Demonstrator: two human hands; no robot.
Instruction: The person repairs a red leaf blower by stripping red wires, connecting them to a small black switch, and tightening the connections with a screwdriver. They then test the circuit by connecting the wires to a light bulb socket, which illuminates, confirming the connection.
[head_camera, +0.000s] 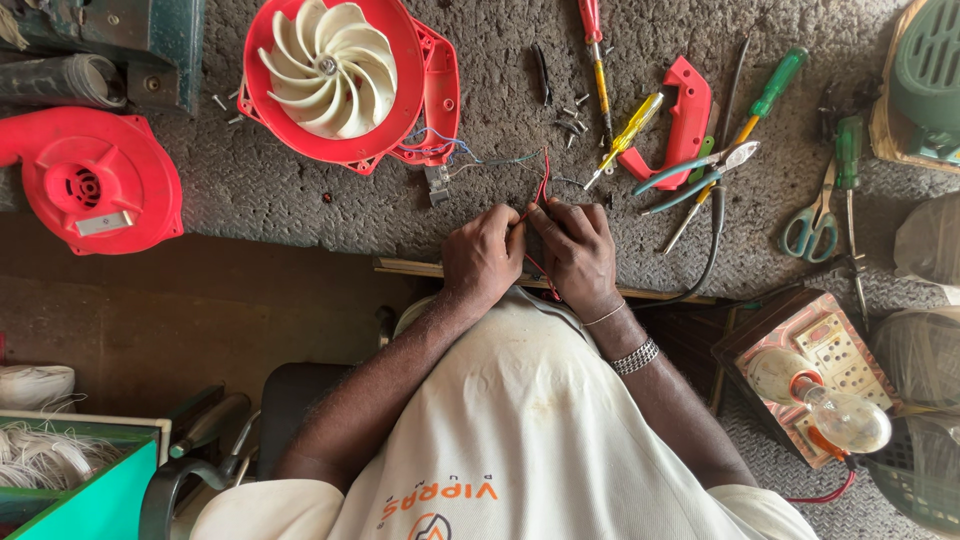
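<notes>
Both hands, left hand (483, 255) and right hand (577, 250), pinch the red wire (542, 185) running up between their fingertips.

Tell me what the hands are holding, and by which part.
Both the left hand and the right hand pinch thin red wires at their near ends; the far ends run toward the red fan housing.

My left hand (483, 257) and right hand (578, 252) close over the red wire (541, 185), so where my fingertips pinch it is hidden. Whatever lies under my palms I cannot tell. The green fan housing (925, 75) at far right is cut by the edge. The green box of white wire (60, 480) runs off near left. The scattered screws (572, 118) are too small to tell apart.
</notes>
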